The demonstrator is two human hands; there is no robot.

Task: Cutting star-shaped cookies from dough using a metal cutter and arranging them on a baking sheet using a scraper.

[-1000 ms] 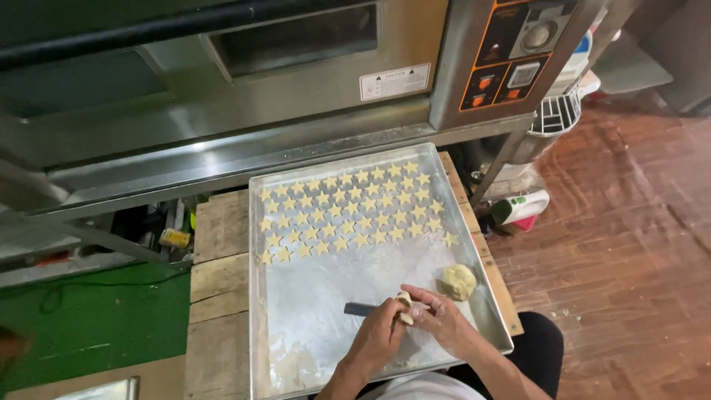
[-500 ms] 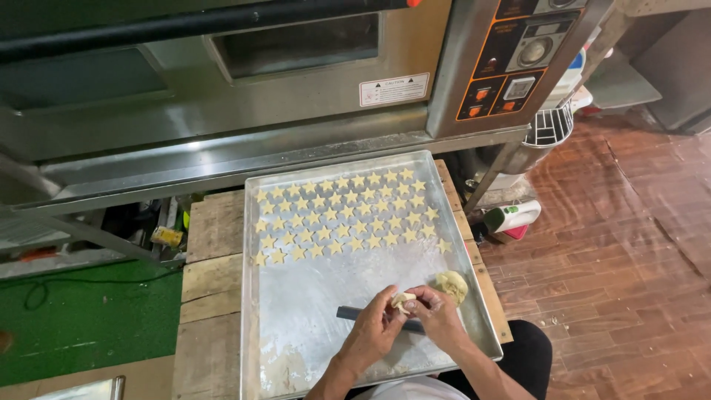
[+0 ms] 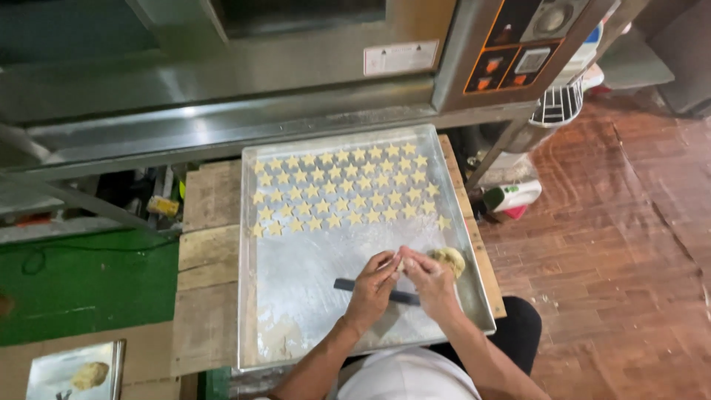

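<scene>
While both of my hands meet over the metal baking tray (image 3: 255, 296), my left hand (image 3: 370, 289) pinches a small piece of dough (image 3: 401, 263) against the fingertips of my right hand (image 3: 429, 281) — both closed on it. Beneath them lies a dark flat strip (image 3: 348, 284); just right of my right hand sits the dough lump (image 3: 450, 259). Star-shaped cookies (image 3: 344, 185) lie in rows beyond.

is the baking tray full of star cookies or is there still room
Partly full. Star-shaped dough pieces cover only the far part of the metal tray; the near part is bare apart from a dark strip, a dough lump and the hands.
</scene>
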